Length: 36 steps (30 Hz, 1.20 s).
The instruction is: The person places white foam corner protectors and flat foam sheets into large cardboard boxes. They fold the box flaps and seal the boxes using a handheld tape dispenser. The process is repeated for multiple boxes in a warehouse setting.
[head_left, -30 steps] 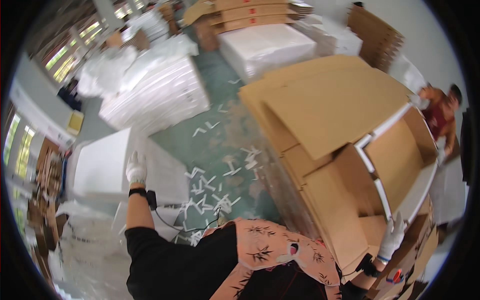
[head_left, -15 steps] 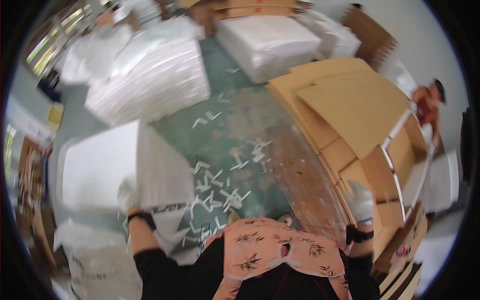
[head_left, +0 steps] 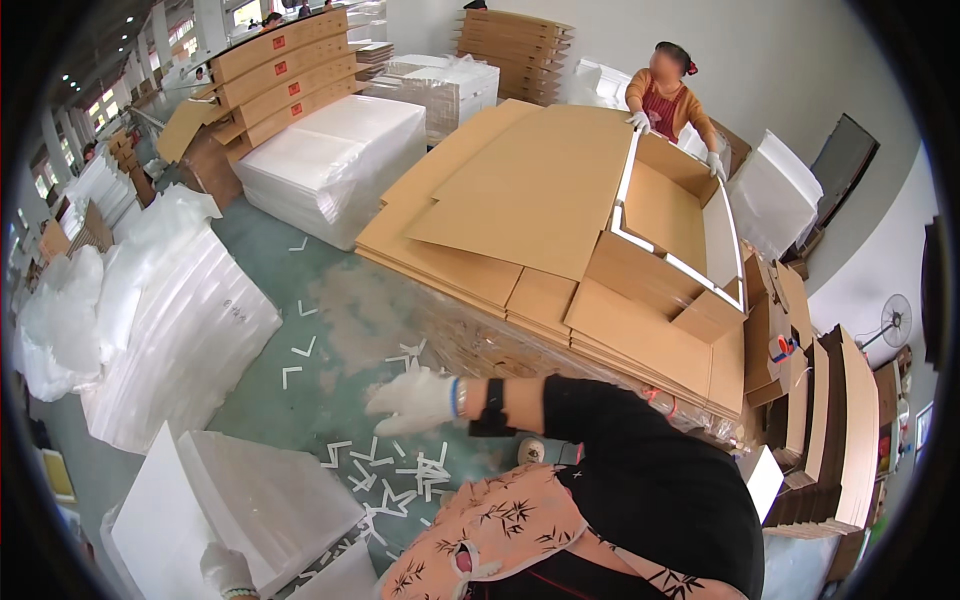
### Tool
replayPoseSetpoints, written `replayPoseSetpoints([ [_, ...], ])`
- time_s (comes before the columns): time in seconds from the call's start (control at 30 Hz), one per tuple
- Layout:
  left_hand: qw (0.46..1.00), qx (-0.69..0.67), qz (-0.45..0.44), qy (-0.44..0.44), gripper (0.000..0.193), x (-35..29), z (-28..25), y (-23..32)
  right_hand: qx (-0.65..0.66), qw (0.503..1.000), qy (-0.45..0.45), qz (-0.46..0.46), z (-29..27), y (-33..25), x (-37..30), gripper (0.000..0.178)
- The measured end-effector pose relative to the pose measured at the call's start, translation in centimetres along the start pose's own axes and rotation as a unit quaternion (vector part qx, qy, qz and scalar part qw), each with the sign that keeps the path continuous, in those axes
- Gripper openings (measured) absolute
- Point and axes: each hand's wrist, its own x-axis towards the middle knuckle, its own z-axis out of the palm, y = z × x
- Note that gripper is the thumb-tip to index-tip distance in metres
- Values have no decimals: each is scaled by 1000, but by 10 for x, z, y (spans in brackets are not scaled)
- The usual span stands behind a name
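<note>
My left hand (head_left: 228,568), in a white glove, is at the near edge of a white foam sheet (head_left: 158,510), its fingers closed on it. This sheet is at a stack wrapped in clear plastic (head_left: 280,495) at the lower left. My right hand (head_left: 415,400), also gloved, reaches across in front of me over the floor. Its fingers are apart and hold nothing. Below it, several L-shaped white foam strips (head_left: 400,490) lie scattered. To the right stands an open cardboard box (head_left: 665,205) with white foam strips along its rim, on flat cardboard sheets (head_left: 530,180).
A person (head_left: 670,100) in a red apron stands behind the box, gloved hands on its rim. Plastic-wrapped bundles (head_left: 190,330) stand at left, a white stack (head_left: 340,150) farther back. Folded cardboard (head_left: 845,430) and a fan (head_left: 893,318) are at right.
My view has swung to the right. My right hand has left the cardboard and moved left across my body, over the floor. My left hand stays at the white foam sheet.
</note>
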Motion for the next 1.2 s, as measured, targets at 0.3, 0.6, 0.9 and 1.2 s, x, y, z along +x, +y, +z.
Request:
replayPoseSetpoints([
  [0.3,968,-217,112,60,29,-115,-175,211,776,596,-182,93,188,-103,123,14],
  [0.6,822,-335,446,-119,33,-103,-220,279,691,694,181,89,32,2,29,31],
  [0.9,674,-229,694,-104,39,-81,-307,469,666,454,592,0,-90,163,-293,49],
  [1.2,537,-175,820,87,61,-114,-446,750,379,310,872,-18,-98,202,-591,43],
])
